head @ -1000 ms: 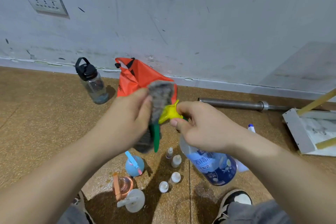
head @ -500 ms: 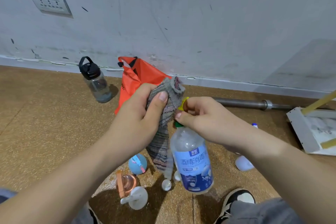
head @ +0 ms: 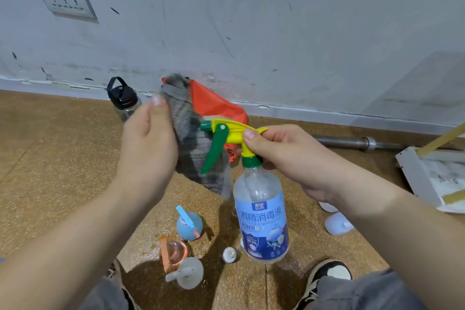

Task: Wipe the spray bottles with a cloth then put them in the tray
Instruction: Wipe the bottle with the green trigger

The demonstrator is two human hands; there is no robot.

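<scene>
My right hand [head: 289,156] grips a clear spray bottle [head: 261,219] by its yellow neck, holding it upright in the air; it has a blue label and a yellow head with a green trigger [head: 221,138]. My left hand [head: 148,143] holds a grey striped cloth [head: 191,143] just left of the trigger, the cloth hanging down behind the spray head. On the floor below stand a blue spray bottle [head: 188,225], a pink one [head: 173,251], a frosted white one [head: 187,272] and a small white-capped bottle [head: 229,254]. A white tray [head: 415,176] lies at the right.
An orange bag [head: 216,106] and a black-lidded water bottle [head: 123,100] stand against the wall. A metal bar [head: 352,142] lies along the baseboard. Two white bottles [head: 337,224] lie under my right forearm. My shoe [head: 327,274] is at the bottom right.
The cloth has come off the spray head and moved up and left with my left hand. The yellow and green head is now uncovered, and the bottle hangs upright.
</scene>
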